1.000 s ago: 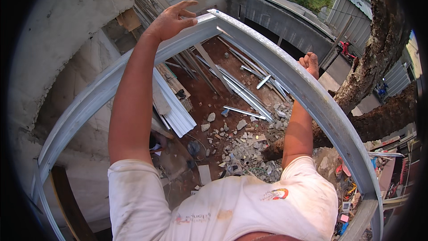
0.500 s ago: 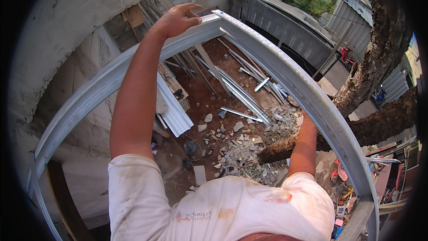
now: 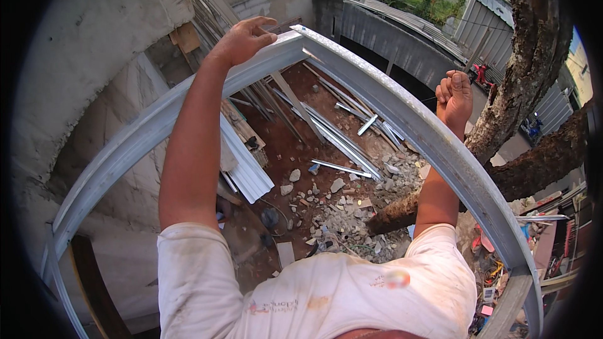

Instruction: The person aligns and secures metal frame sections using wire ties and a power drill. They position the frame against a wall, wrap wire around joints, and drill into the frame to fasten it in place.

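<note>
Two pale grey metal channels meet at a corner ahead of me. The left metal channel (image 3: 125, 145) curves across the view toward the left, and the right metal channel (image 3: 411, 105) runs back along my right side. My left hand (image 3: 242, 43) is over the left channel close to the corner, fingers stretched out and thumb apart; whether it bears on the metal is hard to tell. Beyond the right channel, my right hand (image 3: 455, 93) is raised with its fingers curled closed and thumb pressed against them. Anything inside that grip is too small or hidden to make out.
Far below, metal strips (image 3: 339, 144) and rubble (image 3: 352, 213) lie on reddish soil. A corrugated sheet (image 3: 245, 162) leans at the left, near a rough wall (image 3: 81, 75). A thick tree trunk (image 3: 527, 63) rises close on the right. A grey wall (image 3: 389, 37) stands behind.
My right hand has come up from behind the right channel and now shows above it, closed. My left hand has shifted slightly within the view, as has the whole scene.
</note>
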